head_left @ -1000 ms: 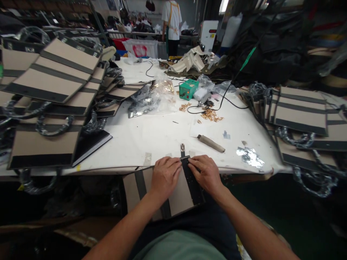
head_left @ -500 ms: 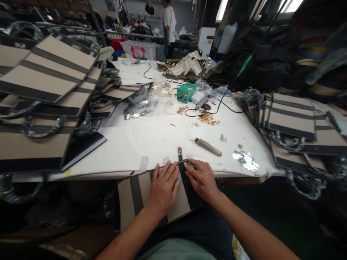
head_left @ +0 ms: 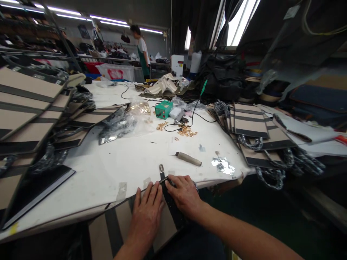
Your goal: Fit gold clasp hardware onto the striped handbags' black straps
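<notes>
A beige bag (head_left: 168, 225) with dark stripes lies across my lap, its upper edge against the table front. My left hand (head_left: 148, 213) rests flat on its face, fingers stretched toward that edge. Closed over the black band by the same edge is my right hand (head_left: 185, 196), with fingers curled. A short black tab with a metal clasp (head_left: 162, 169) sticks out past the edge between the hands onto the table. Beyond them lies a tool with a tan handle (head_left: 189, 159) and a thin pointed tip.
Striped bags are piled at the left (head_left: 24, 115) and right (head_left: 251, 124). A green box (head_left: 163, 109) with a black cord stands behind gold-coloured metal fittings (head_left: 187, 131). Silver scraps (head_left: 223, 165) lie near the front edge. A person (head_left: 143, 54) stands in the background.
The camera has turned right and tilted up, so the scene sits lower and further left. Both hands stay at the bag's upper edge, with little visible change.
</notes>
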